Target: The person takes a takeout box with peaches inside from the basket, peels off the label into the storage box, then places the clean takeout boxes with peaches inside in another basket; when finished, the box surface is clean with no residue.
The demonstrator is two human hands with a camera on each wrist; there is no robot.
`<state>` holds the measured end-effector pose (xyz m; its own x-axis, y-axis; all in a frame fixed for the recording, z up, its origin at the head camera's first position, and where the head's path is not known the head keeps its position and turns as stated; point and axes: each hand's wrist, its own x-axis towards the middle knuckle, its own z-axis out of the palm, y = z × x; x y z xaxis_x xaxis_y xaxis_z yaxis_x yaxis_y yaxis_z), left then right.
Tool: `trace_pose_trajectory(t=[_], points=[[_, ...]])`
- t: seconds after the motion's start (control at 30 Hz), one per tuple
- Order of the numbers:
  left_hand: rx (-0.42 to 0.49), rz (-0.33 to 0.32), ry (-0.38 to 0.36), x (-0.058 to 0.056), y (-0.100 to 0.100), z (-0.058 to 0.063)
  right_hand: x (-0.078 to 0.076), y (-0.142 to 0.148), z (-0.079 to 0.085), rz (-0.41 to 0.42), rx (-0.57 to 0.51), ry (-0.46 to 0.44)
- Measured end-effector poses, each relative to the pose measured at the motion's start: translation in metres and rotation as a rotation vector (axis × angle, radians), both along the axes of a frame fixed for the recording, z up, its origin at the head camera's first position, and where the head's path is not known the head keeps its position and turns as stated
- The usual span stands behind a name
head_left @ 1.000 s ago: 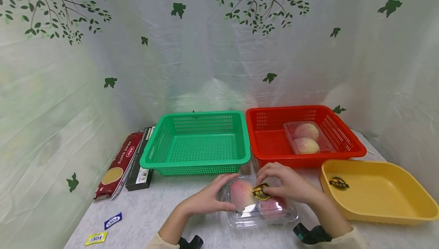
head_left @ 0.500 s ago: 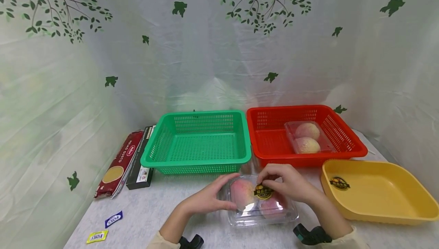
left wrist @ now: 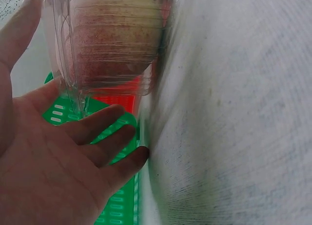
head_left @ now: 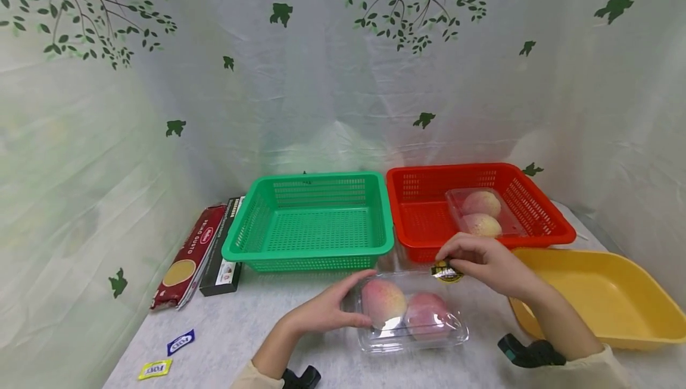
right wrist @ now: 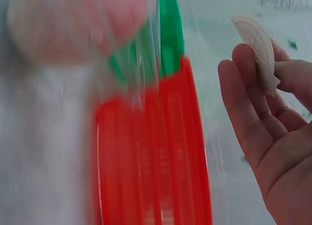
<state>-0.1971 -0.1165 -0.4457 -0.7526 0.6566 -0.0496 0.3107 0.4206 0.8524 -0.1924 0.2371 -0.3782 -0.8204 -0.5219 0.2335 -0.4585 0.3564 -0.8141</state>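
A clear plastic clamshell box (head_left: 396,341) with two peaches (head_left: 383,302) lies on the table in the head view. My left hand (head_left: 327,308) touches its left side, thumb near the front and forefinger toward the back. In the left wrist view, the other fingers of that hand (left wrist: 63,152) stretch out below the box's edge. Just beyond the box's far right corner, my right hand (head_left: 490,267) pinches a black-and-gold sticker (head_left: 446,272) between thumb and fingers. The sticker's pale back (right wrist: 258,45) shows in the right wrist view, apart from the box.
A green basket (head_left: 308,256) stands behind the box. Right of it, a red basket (head_left: 418,240) holds another peach box (head_left: 511,222). A yellow tray (head_left: 600,293) lies at right, partly behind my right forearm. At left are a red packet (head_left: 187,258), a black box (head_left: 220,270) and two small wrappers (head_left: 155,369).
The sticker has come off the lid of the box. My right hand has moved to the right and away with it. The left hand has stayed at the box's left side.
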Motion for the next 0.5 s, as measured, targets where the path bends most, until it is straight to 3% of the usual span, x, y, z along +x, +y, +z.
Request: trace_pose_trajectory(t=[0.2,0.37,0.5], points=[[0.008,0.003,-0.021,0.0,0.001,-0.002,0.006,0.046,0.003,-0.144,0.08,0.004],[0.013,0.003,-0.026,0.0,0.001,-0.001,0.009,0.087,0.0,-0.212,0.118,0.015],[0.014,0.005,-0.033,0.0,0.001,-0.001,0.01,0.118,-0.001,-0.289,0.196,-0.045]])
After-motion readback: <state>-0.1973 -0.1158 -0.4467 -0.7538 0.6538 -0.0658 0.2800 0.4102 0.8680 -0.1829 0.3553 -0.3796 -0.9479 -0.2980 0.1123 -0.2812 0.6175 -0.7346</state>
